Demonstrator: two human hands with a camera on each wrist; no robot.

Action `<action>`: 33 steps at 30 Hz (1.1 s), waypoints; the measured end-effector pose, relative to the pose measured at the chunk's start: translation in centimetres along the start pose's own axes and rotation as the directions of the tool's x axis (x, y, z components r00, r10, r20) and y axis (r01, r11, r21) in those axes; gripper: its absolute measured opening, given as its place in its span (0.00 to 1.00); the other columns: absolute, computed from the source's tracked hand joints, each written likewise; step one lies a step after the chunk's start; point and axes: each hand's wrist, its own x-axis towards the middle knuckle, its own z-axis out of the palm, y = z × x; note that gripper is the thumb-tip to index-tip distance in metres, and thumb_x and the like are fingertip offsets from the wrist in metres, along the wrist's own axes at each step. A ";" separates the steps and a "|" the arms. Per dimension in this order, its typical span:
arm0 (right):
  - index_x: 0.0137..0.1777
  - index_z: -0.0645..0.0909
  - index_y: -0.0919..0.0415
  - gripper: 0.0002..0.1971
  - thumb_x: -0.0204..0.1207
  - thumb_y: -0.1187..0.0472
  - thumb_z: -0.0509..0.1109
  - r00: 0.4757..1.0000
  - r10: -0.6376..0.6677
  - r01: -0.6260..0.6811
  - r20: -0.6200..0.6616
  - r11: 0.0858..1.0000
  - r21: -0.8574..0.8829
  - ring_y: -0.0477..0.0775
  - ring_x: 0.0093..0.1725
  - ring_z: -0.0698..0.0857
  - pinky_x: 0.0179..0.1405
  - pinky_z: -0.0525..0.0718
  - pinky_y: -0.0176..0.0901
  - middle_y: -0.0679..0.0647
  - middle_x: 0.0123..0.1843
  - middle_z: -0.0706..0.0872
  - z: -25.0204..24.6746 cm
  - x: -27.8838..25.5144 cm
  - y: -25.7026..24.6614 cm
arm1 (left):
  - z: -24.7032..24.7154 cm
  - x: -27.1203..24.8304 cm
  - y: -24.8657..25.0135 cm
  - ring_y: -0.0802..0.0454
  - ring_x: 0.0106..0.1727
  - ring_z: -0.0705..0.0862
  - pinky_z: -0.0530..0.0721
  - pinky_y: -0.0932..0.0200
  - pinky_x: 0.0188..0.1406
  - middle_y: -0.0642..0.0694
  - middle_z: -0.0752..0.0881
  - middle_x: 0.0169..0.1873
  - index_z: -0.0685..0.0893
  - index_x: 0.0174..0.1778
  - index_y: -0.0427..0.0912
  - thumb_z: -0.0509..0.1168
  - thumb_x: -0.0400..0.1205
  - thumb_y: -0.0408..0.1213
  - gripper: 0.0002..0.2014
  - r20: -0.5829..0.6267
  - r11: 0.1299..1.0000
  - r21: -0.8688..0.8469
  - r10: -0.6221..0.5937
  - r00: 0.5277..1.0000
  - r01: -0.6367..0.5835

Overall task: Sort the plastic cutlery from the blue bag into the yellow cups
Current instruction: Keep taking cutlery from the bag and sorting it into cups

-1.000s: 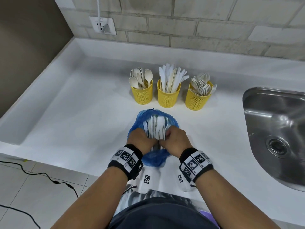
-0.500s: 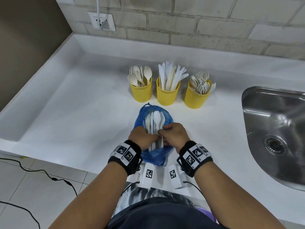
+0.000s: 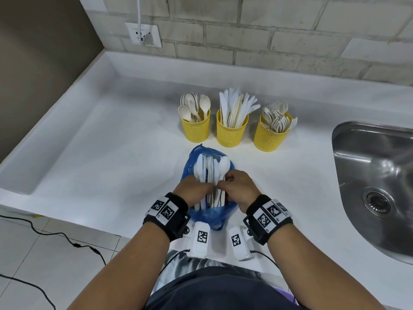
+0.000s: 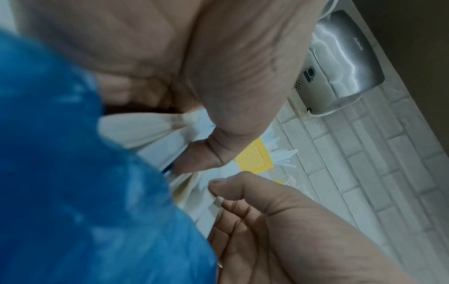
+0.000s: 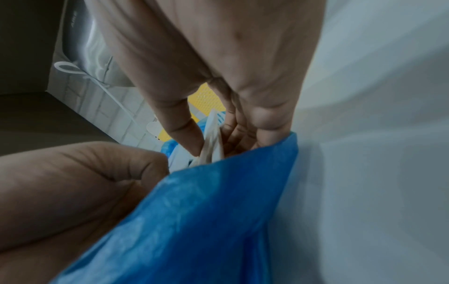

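A blue plastic bag [image 3: 210, 214] lies on the white counter near its front edge, with a bundle of white plastic cutlery [image 3: 206, 173] sticking out of it. My left hand [image 3: 193, 190] grips the bundle from the left. My right hand [image 3: 238, 187] pinches the handles of a few pieces, a white spoon [image 3: 223, 166] among them; thumb and fingers [image 5: 184, 132] close on white handles [image 5: 212, 142] over the bag [image 5: 206, 211]. Behind stand three yellow mesh cups: spoons [image 3: 196, 126], knives [image 3: 231, 129], forks [image 3: 271, 133].
A steel sink [image 3: 377, 182] is sunk into the counter on the right. A brick wall with a socket [image 3: 144, 35] runs behind. A raised white ledge [image 3: 67, 101] borders the left. Cables lie on the tiled floor [image 3: 44, 249] below.
The bundle has slid further out of the bag, showing more handles and a spoon bowl. Both hands have shifted a little away from the counter's front edge.
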 end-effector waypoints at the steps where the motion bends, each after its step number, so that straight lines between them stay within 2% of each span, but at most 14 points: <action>1: 0.30 0.77 0.57 0.07 0.58 0.58 0.74 1.000 -0.001 0.001 0.000 1.000 0.004 0.57 0.35 0.80 0.37 0.78 0.52 0.52 0.28 0.77 0.1 0.0 0.0 | 0.0 0.1 -0.1 0.48 0.50 0.90 0.88 0.50 0.57 0.46 0.93 0.46 0.90 0.51 0.48 0.70 0.76 0.35 0.10 0.006 1.000 -0.018 -0.002 1.000 0.003; 3: 0.25 0.77 0.52 0.07 0.58 0.58 0.73 1.000 0.000 0.000 0.008 1.000 0.015 0.56 0.34 0.79 0.37 0.77 0.52 0.50 0.25 0.76 0.1 -0.1 -0.1 | 0.0 0.1 -0.1 0.49 0.50 0.90 0.88 0.51 0.55 0.47 0.93 0.46 0.90 0.53 0.48 0.70 0.77 0.37 0.09 0.022 1.000 0.009 0.009 1.000 -0.009; 5: 0.19 0.74 0.52 0.13 0.60 0.60 0.73 1.000 0.006 -0.006 0.013 1.000 0.023 0.56 0.33 0.78 0.36 0.75 0.51 0.49 0.22 0.73 0.2 -0.2 -0.1 | -0.2 0.1 -0.3 0.54 0.43 0.87 0.84 0.60 0.41 0.51 0.90 0.40 0.88 0.49 0.47 0.70 0.79 0.37 0.05 0.026 0.994 0.099 0.038 0.999 -0.040; 7: 0.20 0.73 0.52 0.14 0.60 0.59 0.74 1.000 0.017 -0.017 -0.006 0.999 0.041 0.57 0.33 0.76 0.36 0.74 0.52 0.53 0.25 0.72 0.2 -0.2 0.0 | -0.3 0.2 -0.5 0.59 0.37 0.84 0.76 0.65 0.32 0.53 0.86 0.35 0.86 0.45 0.47 0.70 0.79 0.36 0.01 -0.005 0.984 0.166 0.071 0.998 -0.069; 10: 0.22 0.75 0.53 0.12 0.61 0.57 0.74 0.999 0.038 -0.037 -0.017 0.997 0.061 0.58 0.33 0.76 0.38 0.79 0.56 0.55 0.26 0.73 0.4 -0.1 0.1 | -0.2 0.1 -0.8 0.60 0.34 0.82 0.73 0.67 0.28 0.54 0.85 0.31 0.84 0.38 0.48 0.71 0.79 0.35 0.05 -0.026 0.979 0.182 0.099 0.995 -0.093; 14: 0.23 0.73 0.53 0.11 0.62 0.57 0.71 1.000 0.016 -0.015 -0.007 0.999 0.033 0.58 0.34 0.76 0.42 0.85 0.64 0.54 0.26 0.72 0.6 0.2 0.3 | 0.0 0.4 -1.2 0.58 0.38 0.84 0.73 0.67 0.30 0.56 0.85 0.35 0.85 0.45 0.50 0.72 0.78 0.35 0.05 -0.030 0.977 0.188 0.109 0.994 -0.102; 17: 0.27 0.75 0.57 0.07 0.61 0.58 0.70 1.000 -0.016 0.016 -0.013 1.000 -0.013 0.58 0.34 0.78 0.45 0.88 0.71 0.54 0.26 0.74 0.7 0.1 0.2 | 0.1 0.8 -1.4 0.58 0.37 0.83 0.74 0.66 0.30 0.53 0.85 0.35 0.87 0.48 0.44 0.70 0.79 0.36 0.04 -0.029 0.968 0.235 0.103 0.994 -0.094; 20: 0.25 0.74 0.56 0.08 0.62 0.58 0.70 0.999 -0.033 0.032 -0.026 0.999 -0.034 0.58 0.33 0.77 0.46 0.88 0.73 0.50 0.23 0.73 0.8 0.1 -0.1 | 0.2 0.8 -1.5 0.54 0.38 0.84 0.77 0.63 0.31 0.49 0.86 0.37 0.86 0.51 0.40 0.70 0.77 0.36 0.08 -0.048 0.968 0.235 0.098 0.994 -0.084; 23: 0.22 0.72 0.54 0.11 0.61 0.57 0.69 0.998 -0.036 0.034 -0.051 0.998 -0.045 0.59 0.32 0.76 0.44 0.88 0.74 0.48 0.21 0.71 1.0 -0.2 -0.5 | 0.5 0.8 -1.4 0.50 0.41 0.87 0.83 0.60 0.35 0.47 0.89 0.41 0.88 0.51 0.42 0.69 0.74 0.36 0.10 -0.022 0.965 0.236 0.121 0.992 -0.112; 25: 0.19 0.72 0.53 0.12 0.61 0.56 0.68 0.997 -0.039 0.034 -0.072 0.997 -0.063 0.59 0.30 0.77 0.42 0.88 0.71 0.44 0.17 0.69 1.0 -0.5 -0.9 | 0.9 0.9 -1.5 0.51 0.40 0.87 0.82 0.62 0.33 0.47 0.90 0.40 0.89 0.50 0.41 0.68 0.77 0.33 0.08 -0.004 0.961 0.243 0.137 0.991 -0.132; 27: 0.18 0.71 0.53 0.13 0.61 0.57 0.68 0.995 -0.051 0.044 -0.090 0.996 -0.082 0.60 0.29 0.79 0.41 0.89 0.67 0.43 0.16 0.70 1.1 -0.7 -1.1 | 1.1 0.9 -1.6 0.51 0.40 0.87 0.81 0.64 0.32 0.48 0.88 0.38 0.88 0.50 0.40 0.67 0.79 0.32 0.07 -0.022 0.958 0.248 0.157 0.987 -0.146; 30: 0.22 0.70 0.55 0.13 0.63 0.61 0.70 0.992 -0.063 0.052 -0.108 0.994 -0.096 0.60 0.30 0.80 0.39 0.89 0.63 0.49 0.21 0.74 1.0 -0.6 -1.1 | 1.1 0.9 -2.0 0.49 0.38 0.86 0.82 0.62 0.32 0.46 0.88 0.37 0.87 0.49 0.37 0.66 0.78 0.29 0.07 -0.029 0.963 0.211 0.177 0.984 -0.167; 32: 0.29 0.77 0.62 0.07 0.64 0.63 0.72 0.992 -0.053 0.045 -0.111 0.996 -0.077 0.64 0.33 0.85 0.40 0.89 0.59 0.56 0.27 0.82 1.0 -0.8 -0.9 | 1.0 0.5 -2.0 0.50 0.40 0.87 0.86 0.60 0.38 0.46 0.89 0.39 0.87 0.52 0.39 0.69 0.75 0.31 0.10 0.002 0.966 0.189 0.179 0.984 -0.176; 33: 0.34 0.81 0.67 0.07 0.62 0.62 0.72 0.992 -0.045 0.040 -0.116 0.998 -0.045 0.67 0.37 0.88 0.42 0.90 0.61 0.62 0.32 0.87 1.0 -0.8 -0.7 | 1.0 0.5 -2.1 0.50 0.42 0.88 0.89 0.56 0.44 0.47 0.90 0.42 0.86 0.54 0.42 0.70 0.72 0.34 0.14 0.015 0.970 0.172 0.170 0.985 -0.170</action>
